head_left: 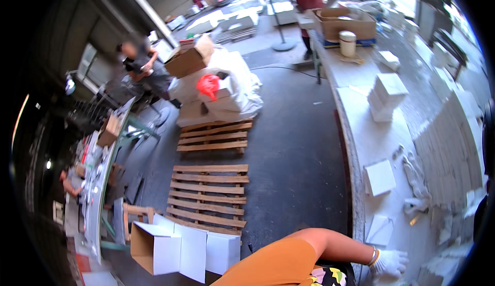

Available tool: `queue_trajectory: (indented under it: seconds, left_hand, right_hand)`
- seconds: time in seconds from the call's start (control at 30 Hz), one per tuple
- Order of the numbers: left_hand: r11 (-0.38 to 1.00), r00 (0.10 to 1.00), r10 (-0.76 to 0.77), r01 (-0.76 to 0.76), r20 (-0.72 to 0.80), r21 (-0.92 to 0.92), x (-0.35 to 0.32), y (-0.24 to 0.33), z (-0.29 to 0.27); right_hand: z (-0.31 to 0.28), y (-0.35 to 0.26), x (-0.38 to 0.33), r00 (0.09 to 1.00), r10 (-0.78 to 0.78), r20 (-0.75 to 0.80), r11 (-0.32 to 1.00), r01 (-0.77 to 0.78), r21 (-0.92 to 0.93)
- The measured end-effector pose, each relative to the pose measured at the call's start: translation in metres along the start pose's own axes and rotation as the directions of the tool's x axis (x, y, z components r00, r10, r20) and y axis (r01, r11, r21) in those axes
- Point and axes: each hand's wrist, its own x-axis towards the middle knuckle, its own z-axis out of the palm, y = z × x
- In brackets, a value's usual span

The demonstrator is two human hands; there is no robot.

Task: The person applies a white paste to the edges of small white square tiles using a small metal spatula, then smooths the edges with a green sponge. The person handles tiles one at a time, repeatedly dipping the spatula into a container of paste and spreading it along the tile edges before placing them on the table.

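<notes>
Lengthwise along the table (379, 144), a white box (380, 231) near the left hand (390, 263), grip unclear, right hand unseen

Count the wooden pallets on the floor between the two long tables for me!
2: a bare one behind the open white box, and a farther one under the white-wrapped pile. The pile could hide more.

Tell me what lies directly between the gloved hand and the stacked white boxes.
In the head view, a white box and, nearer the gloved hand, a flatter white piece.
</notes>
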Motion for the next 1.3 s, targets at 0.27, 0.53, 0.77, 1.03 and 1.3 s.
queue_trajectory:
  seconds: [0.27, 0.53, 0.77, 1.03, 1.3]
  left_hand:
    - [0.991, 0.992, 0.033, -0.048, 0.126, 0.122, -0.017, -0.02, 0.024]
    - [0.992, 0.993, 0.063, -0.073, 0.101, 0.103, -0.02, -0.019, 0.016]
    - [0.992, 0.999, 0.037, -0.034, -0.023, 0.122, 0.001, -0.009, 0.01]
    - [0.994, 1.0, -0.027, 0.025, 0.016, 0.105, -0.001, -0.012, 0.021]
    - [0.993, 0.999, -0.046, 0.045, 0.009, 0.106, -0.003, 0.003, 0.02]
  right_hand:
    - [0.028, -0.007, 0.026, 0.997, -0.004, 0.082, 0.995, -0.004, 0.1]
    - [0.037, -0.001, 0.035, 0.993, 0.013, 0.119, 0.986, -0.032, 0.162]
    - [0.037, 0.007, 0.039, 0.991, 0.012, 0.132, 0.984, -0.036, 0.177]
    - [0.033, 0.013, 0.047, 0.988, 0.014, 0.152, 0.984, -0.041, 0.174]
    - [0.008, 0.037, 0.033, 0.989, 0.066, 0.136, 0.981, -0.089, 0.171]
